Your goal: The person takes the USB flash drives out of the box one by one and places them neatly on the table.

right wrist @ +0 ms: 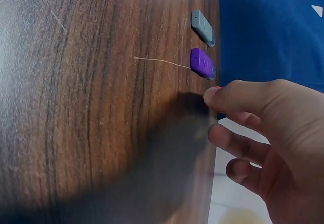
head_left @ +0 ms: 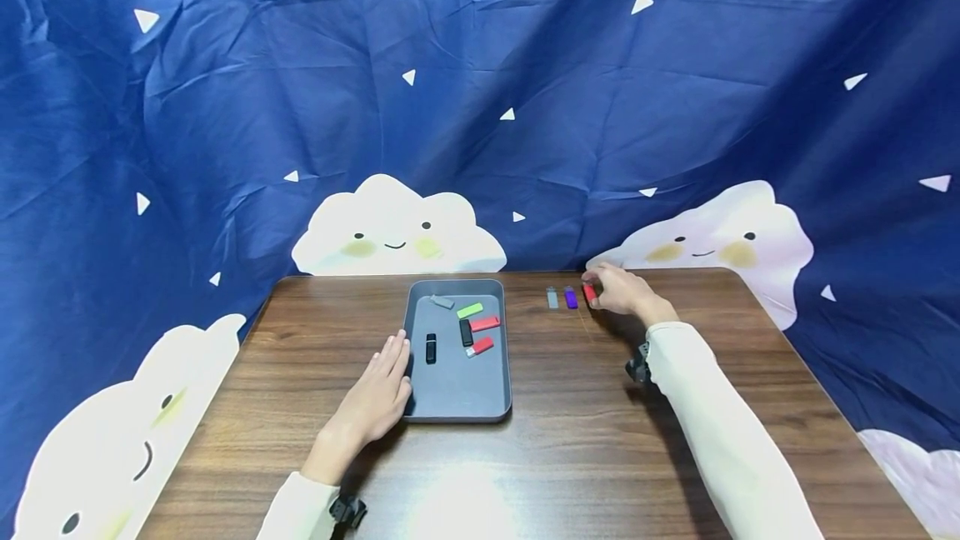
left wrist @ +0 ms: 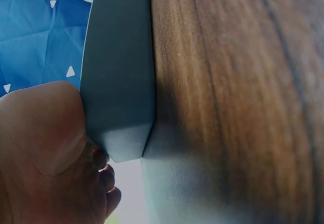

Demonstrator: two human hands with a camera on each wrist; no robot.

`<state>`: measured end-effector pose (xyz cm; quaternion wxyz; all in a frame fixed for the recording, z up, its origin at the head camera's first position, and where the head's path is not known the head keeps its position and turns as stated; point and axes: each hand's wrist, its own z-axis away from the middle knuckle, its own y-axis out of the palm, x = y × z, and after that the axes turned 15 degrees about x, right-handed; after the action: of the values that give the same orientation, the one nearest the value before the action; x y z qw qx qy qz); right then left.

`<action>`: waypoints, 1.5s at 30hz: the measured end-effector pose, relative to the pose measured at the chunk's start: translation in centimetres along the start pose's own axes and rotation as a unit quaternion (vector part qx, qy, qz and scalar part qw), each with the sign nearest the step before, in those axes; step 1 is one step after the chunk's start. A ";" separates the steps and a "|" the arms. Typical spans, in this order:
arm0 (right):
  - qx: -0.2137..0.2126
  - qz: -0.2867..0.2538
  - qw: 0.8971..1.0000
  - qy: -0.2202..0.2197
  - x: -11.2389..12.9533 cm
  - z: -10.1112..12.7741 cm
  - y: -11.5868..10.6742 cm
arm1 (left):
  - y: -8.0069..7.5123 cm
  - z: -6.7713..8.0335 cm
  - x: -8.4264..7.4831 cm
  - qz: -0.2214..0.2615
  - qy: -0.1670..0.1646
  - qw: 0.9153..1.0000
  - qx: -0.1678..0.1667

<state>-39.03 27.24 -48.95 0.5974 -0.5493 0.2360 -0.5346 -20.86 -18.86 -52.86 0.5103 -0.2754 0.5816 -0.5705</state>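
At the table's far edge my right hand (head_left: 618,290) pinches a red USB stick (head_left: 589,294) between thumb and fingers. The right wrist view shows only a sliver of red behind the thumb of this hand (right wrist: 273,117). Just left of it lie a purple USB stick (head_left: 571,298) and a grey USB stick (head_left: 552,297), side by side in a row. My left hand (head_left: 377,394) rests against the left wall of a grey tray (head_left: 457,418), fingers straight. From the left wrist, the hand (left wrist: 43,133) overlaps the tray's outer wall (left wrist: 121,67).
Inside the tray lie several USB sticks: a grey one (head_left: 442,302), a green one (head_left: 470,310), two red ones and two black ones, one of them (head_left: 431,348) on the left. A thin pale thread (right wrist: 162,61) runs beside the purple stick. Behind the wooden table (head_left: 570,440) hangs a blue curtain (head_left: 465,40).
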 end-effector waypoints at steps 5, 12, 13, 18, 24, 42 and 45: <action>0.002 -0.002 1.000 0.007 -0.1 -0.2 0.1 | 0.0 0.0 0.1 0.006 0.013 1.000 -0.013; 0.017 -0.010 1.000 0.020 -0.2 -0.4 0.4 | -0.2 0.1 -0.1 -0.002 0.006 1.000 -0.005; 0.018 -0.011 1.000 0.021 -0.2 -0.4 0.5 | -0.2 0.1 -0.1 -0.002 0.006 1.000 -0.005; 0.019 -0.018 0.999 0.024 -0.1 -0.4 0.5 | -0.3 0.2 -0.1 0.004 0.012 1.000 -0.013; 0.022 -0.021 0.999 0.027 -0.1 -0.4 0.6 | -0.3 0.1 -0.2 0.005 0.007 1.000 -0.002; 0.020 -0.027 0.999 0.037 0.1 -0.7 1.1 | -0.1 -0.1 0.0 0.005 0.005 1.000 -0.005; 0.021 -0.027 0.999 0.037 0.1 -0.6 1.1 | -0.1 -0.1 0.1 0.005 0.006 1.000 -0.008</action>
<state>-39.08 26.70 -50.10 0.5853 -0.5225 0.2317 -0.5751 -21.02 -18.90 -52.85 0.5075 -0.2727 0.5906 -0.5650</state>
